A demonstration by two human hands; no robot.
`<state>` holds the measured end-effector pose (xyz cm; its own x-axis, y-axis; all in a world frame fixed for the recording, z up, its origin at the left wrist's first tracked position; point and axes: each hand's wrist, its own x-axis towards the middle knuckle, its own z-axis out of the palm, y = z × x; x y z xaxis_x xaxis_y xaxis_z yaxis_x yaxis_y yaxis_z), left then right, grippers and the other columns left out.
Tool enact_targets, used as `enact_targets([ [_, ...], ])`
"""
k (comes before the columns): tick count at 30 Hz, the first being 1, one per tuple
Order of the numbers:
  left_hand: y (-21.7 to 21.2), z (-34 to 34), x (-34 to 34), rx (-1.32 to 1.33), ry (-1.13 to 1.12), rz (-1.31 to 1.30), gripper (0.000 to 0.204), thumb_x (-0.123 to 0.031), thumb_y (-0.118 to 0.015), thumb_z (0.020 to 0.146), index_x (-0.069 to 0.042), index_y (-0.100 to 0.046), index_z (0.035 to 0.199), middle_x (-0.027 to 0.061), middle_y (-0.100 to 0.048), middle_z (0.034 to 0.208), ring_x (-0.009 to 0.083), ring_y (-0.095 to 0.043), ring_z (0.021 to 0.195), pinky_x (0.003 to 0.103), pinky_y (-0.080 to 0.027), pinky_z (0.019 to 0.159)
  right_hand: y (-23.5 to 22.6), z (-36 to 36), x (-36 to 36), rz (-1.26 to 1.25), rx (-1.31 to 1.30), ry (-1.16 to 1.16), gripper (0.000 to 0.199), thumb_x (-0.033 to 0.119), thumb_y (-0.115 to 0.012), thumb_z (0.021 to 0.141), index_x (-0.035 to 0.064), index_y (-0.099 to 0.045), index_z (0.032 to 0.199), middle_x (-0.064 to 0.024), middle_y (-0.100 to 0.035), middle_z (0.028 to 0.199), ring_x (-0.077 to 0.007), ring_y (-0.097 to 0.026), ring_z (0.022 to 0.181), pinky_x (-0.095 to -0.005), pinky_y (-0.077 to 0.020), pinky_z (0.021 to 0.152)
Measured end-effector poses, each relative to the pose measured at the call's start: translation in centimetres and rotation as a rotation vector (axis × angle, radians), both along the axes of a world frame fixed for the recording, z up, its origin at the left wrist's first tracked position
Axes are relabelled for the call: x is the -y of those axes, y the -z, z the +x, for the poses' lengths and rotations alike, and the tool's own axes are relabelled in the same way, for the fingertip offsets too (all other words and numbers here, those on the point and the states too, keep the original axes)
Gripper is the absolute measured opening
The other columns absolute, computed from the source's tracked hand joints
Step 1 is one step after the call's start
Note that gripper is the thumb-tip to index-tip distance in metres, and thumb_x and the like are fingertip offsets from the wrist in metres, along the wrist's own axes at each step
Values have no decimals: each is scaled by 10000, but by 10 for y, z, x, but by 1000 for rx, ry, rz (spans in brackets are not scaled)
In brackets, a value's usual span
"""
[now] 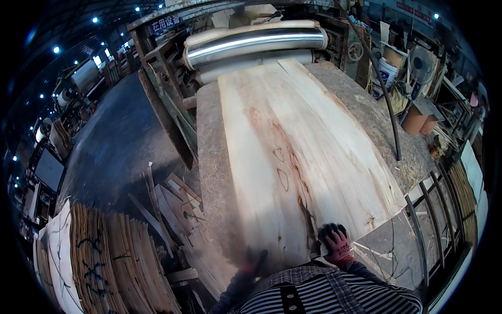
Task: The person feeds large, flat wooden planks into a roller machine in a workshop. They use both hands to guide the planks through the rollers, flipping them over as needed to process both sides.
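Note:
A long pale wood veneer sheet (314, 152) with brown streaks and a dark split lies on a worn board table (212, 157). Its far end reaches up to a shiny metal roller (256, 44). My right hand (337, 245), in a red glove with black fingertips, rests on the sheet's near edge beside the split, fingers spread. Over at the near left corner is my left hand (253, 262), also gloved. It is dim and blurred, so its grip on the sheet cannot be made out.
Stacked veneer (115, 256) stands at lower left, near loose wood strips (175, 209). A dark bent rod (389, 104) crosses the table's right side. Metal rails (439, 220) run at the right. Behind them are a fan (421, 64), a white bucket (386, 72) and cardboard boxes (415, 119).

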<state>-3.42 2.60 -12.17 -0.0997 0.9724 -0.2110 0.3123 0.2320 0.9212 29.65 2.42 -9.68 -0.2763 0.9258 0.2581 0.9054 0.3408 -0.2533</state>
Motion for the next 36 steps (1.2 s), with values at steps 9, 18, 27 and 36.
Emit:
enact_targets([
  [9, -11, -4, 11, -10, 132, -11, 606, -281, -649, 741, -18, -387, 1220, 182, -498, 1129, 260, -491, 1026, 333, -384, 878, 10, 0, 4, -32, -68, 31, 723, 287, -700, 432, 85, -502, 1097, -187, -421, 1162, -410, -369, 1082, -518, -321, 891],
  [18, -43, -4, -16, -128, 88, -31, 822, -488, -629, 687, 30, -320, 1246, 282, -386, 1210, 404, -408, 1105, 414, -349, 928, 13, 1, -9, -11, -34, 11, 734, 385, -722, 433, 77, -524, 1068, -180, -450, 1131, -401, -403, 1061, -508, -340, 877],
  [27, -45, 7, -31, -93, -26, -106, 761, -438, -585, 758, 11, -273, 1287, 228, -301, 1309, 328, -292, 1219, 384, -238, 1014, 14, 7, -13, -36, -93, 18, 700, 267, -697, 486, 37, -487, 1113, -202, -422, 1184, -425, -355, 1119, -510, -311, 923],
  [36, 6, -15, 12, -312, -61, 109, 556, -299, -484, 819, -43, -311, 1281, 198, -346, 1287, 340, -314, 1200, 387, -285, 975, -61, 86, -48, 195, -357, 272, 352, 106, -520, 795, 25, -493, 1136, -185, -510, 1128, -326, -476, 1065, -365, -369, 918],
])
